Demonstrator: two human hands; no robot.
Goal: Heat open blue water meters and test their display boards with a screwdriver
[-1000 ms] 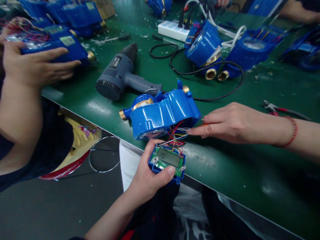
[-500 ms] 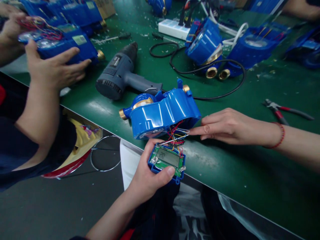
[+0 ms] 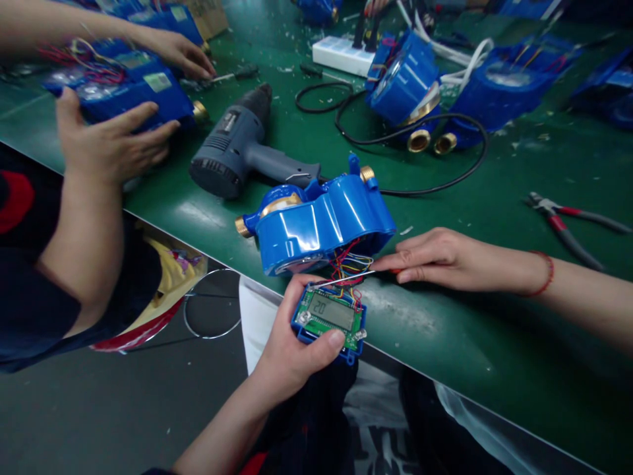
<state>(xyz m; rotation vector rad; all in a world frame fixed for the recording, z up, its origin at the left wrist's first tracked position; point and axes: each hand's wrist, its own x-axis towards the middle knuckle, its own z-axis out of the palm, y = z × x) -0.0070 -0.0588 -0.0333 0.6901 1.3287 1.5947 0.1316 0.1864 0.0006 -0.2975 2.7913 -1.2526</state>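
Observation:
My left hand [image 3: 301,349] is closed around a blue-framed circuit board with a display [image 3: 330,316], thumb on its lower right corner. The display reads what looks like 20. A screwdriver [image 3: 346,278] with a thin metal shaft is in my right hand [image 3: 435,259]; a bit of orange-red handle shows beneath the fingers. Its tip is at the board's upper left corner. Coloured wires [image 3: 352,259] run from the board into the open side of a blue water meter [image 3: 316,227] with brass threaded ends, lying on its side on the bench just beyond.
A grey heat gun [image 3: 242,145] lies behind the meter. Red-handled pliers [image 3: 564,221] lie at right. A power strip [image 3: 343,55], a black cable and more blue meters [image 3: 405,82] stand farther back. At left, a co-worker's hands [image 3: 106,142] reach over another meter [image 3: 133,92].
My hands and the board are almost still; the right hand has tilted slightly, and more of the screwdriver shows. One of the co-worker's hands has moved right, across the meter, toward a tool behind.

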